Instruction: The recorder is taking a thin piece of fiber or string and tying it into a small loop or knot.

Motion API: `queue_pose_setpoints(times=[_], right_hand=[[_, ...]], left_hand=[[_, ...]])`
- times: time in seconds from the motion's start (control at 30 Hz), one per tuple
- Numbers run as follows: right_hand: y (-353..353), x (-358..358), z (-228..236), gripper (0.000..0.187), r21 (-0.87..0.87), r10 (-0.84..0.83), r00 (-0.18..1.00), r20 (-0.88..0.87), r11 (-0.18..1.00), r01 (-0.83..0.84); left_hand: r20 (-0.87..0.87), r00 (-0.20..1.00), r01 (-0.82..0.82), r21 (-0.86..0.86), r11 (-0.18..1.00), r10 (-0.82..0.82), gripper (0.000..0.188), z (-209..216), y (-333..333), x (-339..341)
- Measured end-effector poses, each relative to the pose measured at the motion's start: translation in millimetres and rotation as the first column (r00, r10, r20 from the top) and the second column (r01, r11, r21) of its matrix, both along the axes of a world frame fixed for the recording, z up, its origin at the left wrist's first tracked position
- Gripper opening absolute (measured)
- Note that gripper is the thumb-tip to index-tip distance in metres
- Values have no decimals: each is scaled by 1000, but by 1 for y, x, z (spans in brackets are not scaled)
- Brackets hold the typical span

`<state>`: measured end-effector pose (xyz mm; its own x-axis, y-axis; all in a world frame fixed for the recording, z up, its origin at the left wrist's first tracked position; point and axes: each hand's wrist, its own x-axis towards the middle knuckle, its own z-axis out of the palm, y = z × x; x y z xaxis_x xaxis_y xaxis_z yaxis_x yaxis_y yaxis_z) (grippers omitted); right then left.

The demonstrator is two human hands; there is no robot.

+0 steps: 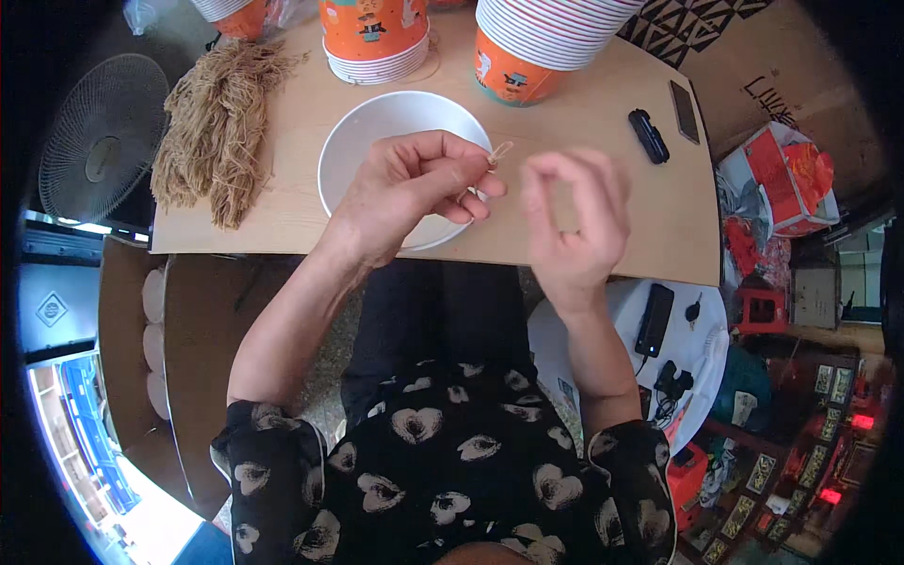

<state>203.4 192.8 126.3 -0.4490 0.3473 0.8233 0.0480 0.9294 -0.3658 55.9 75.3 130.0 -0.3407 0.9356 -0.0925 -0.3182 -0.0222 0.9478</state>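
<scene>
A heap of tan fibre strands [218, 127] lies at the upper left of the wooden tabletop [603, 217]; stacks of orange paper cups [375, 38] stand along the top edge; a black oblong device [649, 136] and a dark phone [685, 111] rest at upper right; a floor fan [102, 137] sits far left.

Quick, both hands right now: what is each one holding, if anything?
Left hand: closed, pinching a thin tan paper strip above the white round paper bowl.
Right hand: fingers curled, nothing visibly held, apart from the strip.
</scene>
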Motion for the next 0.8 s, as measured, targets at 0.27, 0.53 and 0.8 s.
queue_pose_setpoints(times=[0.27,0.53,0.8], right_hand=[[-6,-11,-11,19,-134,130,991,-20,982,-131],[-5,-15,-13,19,-128,148,988,-36,980,-151],[0,-12,-9,16,-164,209,977,40,966,-200]], left_hand=[[42,998,-40,81,996,36,21,-6,0,4],[-182,978,-91,75,993,104,18,-3,-5,8],[-267,961,-52,61,997,67,18,-5,-7,8]])
